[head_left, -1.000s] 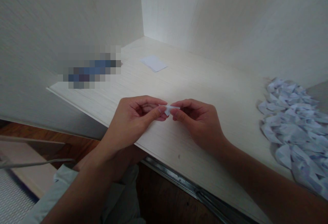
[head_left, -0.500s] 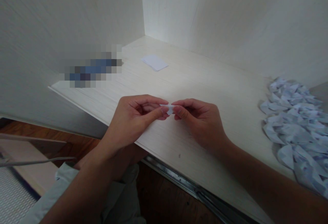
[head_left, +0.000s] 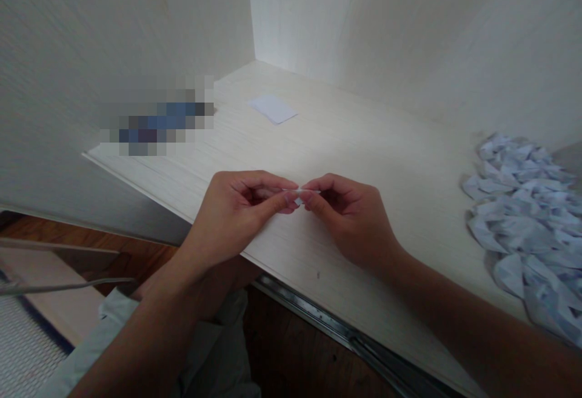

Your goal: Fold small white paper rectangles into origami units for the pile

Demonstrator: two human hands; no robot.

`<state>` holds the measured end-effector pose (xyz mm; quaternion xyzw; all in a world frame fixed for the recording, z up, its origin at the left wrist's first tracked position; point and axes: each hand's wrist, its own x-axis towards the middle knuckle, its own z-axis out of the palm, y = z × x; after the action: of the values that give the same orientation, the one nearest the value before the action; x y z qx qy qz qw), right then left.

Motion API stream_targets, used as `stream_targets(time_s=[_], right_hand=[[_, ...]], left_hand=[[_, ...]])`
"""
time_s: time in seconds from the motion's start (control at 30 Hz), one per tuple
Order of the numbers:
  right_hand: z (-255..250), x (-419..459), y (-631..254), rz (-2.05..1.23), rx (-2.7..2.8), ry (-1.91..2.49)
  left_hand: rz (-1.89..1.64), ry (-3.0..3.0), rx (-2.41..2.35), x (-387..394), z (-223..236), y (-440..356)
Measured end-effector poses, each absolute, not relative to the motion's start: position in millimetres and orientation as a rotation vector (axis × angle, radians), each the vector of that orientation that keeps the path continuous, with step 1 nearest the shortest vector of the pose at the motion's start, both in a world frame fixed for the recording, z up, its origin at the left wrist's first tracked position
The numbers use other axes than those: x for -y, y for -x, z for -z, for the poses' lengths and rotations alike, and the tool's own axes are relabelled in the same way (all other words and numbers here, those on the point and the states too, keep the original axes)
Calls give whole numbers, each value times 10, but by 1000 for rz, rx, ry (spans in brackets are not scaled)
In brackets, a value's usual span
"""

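A small folded piece of white paper (head_left: 299,200) is pinched between both hands over the near part of the white desktop. My left hand (head_left: 245,210) is closed on its left side, thumb in front and fingers behind. From the other side, my right hand (head_left: 348,210) grips it in the same way, with the two thumb tips almost touching. Most of the paper is hidden by the fingers; only a small corner below the thumbs and a thin edge show.
Flat white paper (head_left: 273,110) lies farther back on the desktop (head_left: 391,161). Many folded paper pieces (head_left: 527,222) are heaped at the right. A blurred-out bluish object (head_left: 166,122) sits by the left wall. Below the front edge runs a metal drawer rail (head_left: 309,313).
My right hand has shifted slightly left along the paper, bringing its thumb closer to the left one. Less of the paper shows now. My left hand has stayed nearly still.
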<state>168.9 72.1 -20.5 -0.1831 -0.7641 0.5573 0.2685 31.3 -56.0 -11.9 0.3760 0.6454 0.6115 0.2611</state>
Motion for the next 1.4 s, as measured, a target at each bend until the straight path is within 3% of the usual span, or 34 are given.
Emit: stream_targets(time_s=[0.6, 1.03, 1.4], right_hand=[[174, -748, -1707, -1396, 2086, 533], [155, -716, -1765, -750, 2204, 236], [158, -699, -1779, -838, 2216, 219]], left_hand=[[-1650, -1041, -1784, 559, 135, -298], [-1586, -1095, -1898, 569, 106, -322], [-1687, -1176, -1833, 603, 116, -321]])
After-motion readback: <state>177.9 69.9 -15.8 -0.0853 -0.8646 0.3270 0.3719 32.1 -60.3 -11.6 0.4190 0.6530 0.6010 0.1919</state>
